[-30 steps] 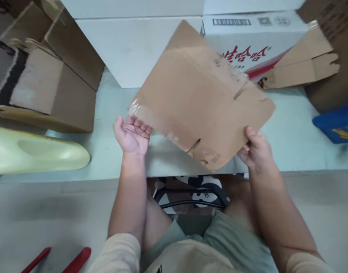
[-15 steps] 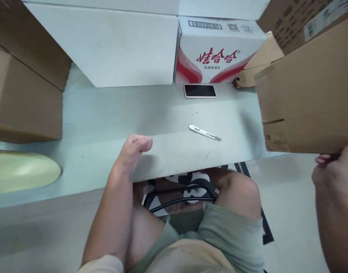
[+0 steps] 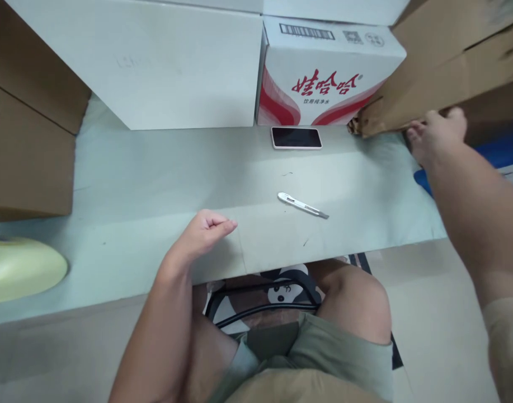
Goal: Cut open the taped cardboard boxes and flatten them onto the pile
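**Cardboard (image 3: pixel 441 78) moved back to the red-lettered box's (image 3: pixel 323 84) right**

The right hand (image 3: pixel 438 134) is at its lower edge; I cannot tell whether the fingers grip. The left hand (image 3: pixel 208 229), fingers curled together, is left-front of the box.

My shirt (image 3: pixel 298 387): tan, soft cloth; only the lower front shows, at the bottom edge.
My right sleeve (image 3: pixel 507 336): short, loose, tan-beige, in shadow, a bit blurred.
My shorts (image 3: pixel 335 355): grey-green, wide-legged, creased at the lap, paler towards the hems, ending above the knee.
My right knee (image 3: pixel 363 305): bare, rounded.
My left forearm (image 3: pixel 155 336): bare.
My left grip (image 3: pixel 206 232): bare hand.
My right grip (image 3: pixel 438 134): bare hand, slightly blurred.
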`<action>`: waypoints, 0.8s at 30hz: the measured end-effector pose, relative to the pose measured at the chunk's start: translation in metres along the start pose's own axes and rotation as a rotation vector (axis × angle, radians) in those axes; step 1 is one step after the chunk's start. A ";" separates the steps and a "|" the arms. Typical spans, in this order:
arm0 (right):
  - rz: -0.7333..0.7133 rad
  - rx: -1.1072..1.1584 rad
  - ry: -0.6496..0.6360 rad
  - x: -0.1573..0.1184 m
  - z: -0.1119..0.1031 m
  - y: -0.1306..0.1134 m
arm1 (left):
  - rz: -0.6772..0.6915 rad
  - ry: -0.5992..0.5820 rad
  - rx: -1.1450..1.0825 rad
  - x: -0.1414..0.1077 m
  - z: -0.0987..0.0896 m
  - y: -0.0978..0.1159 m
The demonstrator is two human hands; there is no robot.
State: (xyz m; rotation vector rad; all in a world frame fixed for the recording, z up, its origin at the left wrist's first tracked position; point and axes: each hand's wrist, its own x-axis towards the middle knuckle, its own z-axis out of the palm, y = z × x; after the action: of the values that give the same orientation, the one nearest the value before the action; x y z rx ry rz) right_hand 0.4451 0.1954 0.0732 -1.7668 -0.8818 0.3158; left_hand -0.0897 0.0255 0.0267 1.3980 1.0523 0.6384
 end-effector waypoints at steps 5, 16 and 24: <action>0.295 -0.083 -0.090 -0.021 0.022 -0.001 | 0.015 0.037 -0.003 -0.003 -0.008 0.000; -0.018 -0.190 -0.432 -0.125 0.004 -0.058 | 0.132 0.226 -0.235 -0.024 -0.007 0.007; -0.569 -0.351 -0.952 -0.284 0.107 -0.162 | 0.303 0.760 -0.529 -0.044 -0.032 0.009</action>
State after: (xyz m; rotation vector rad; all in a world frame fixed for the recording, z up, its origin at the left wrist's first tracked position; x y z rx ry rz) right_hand 0.1196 0.0960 0.1206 -1.5436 -2.1694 0.6681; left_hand -0.1347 0.0028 0.0492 0.8464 1.1272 1.6260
